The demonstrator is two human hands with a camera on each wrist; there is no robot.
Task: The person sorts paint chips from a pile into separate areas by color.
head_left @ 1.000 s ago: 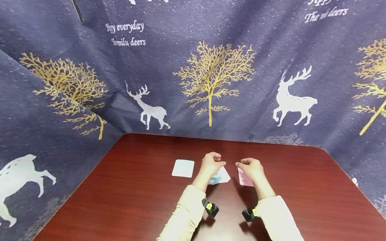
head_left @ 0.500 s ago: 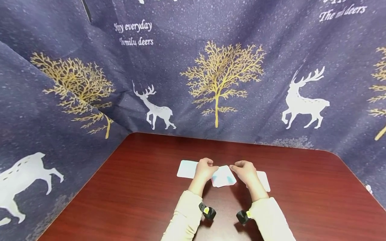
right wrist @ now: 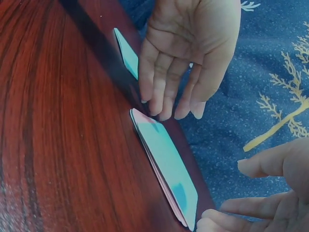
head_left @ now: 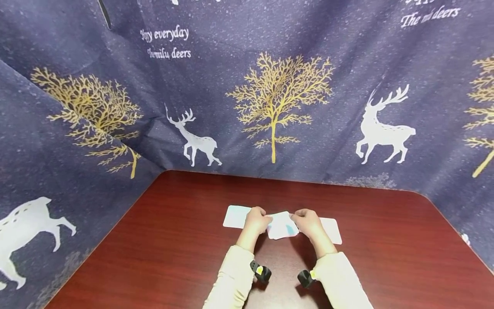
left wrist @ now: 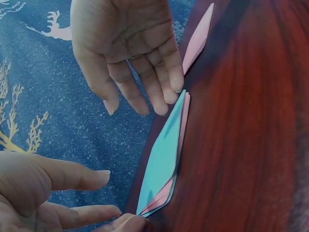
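A small stack of pale rounded-corner cards [head_left: 283, 226], with some blue and pink showing, lies on the table between both hands. My left hand [head_left: 256, 222] is at the stack's left side; in the left wrist view its fingers [left wrist: 91, 212] are extended, tips right at a corner of the stack. My right hand [head_left: 307, 222] is at the opposite side, and in the right wrist view its fingertips [right wrist: 207, 220] meet the near end of the stack. The cards lie slightly uneven at the edges. Neither hand curls around them.
A single pale card [head_left: 234, 216] lies left of the left hand, partly hidden by it. Another card [head_left: 332, 231] lies behind the right wrist on the right. The dark red table [head_left: 173, 249] ends at a blue cloth [head_left: 216, 103] printed with deer and trees.
My right hand has moved left from the right-hand card to the stack. Both hands have come in closer against the stack's sides and lowered a little.
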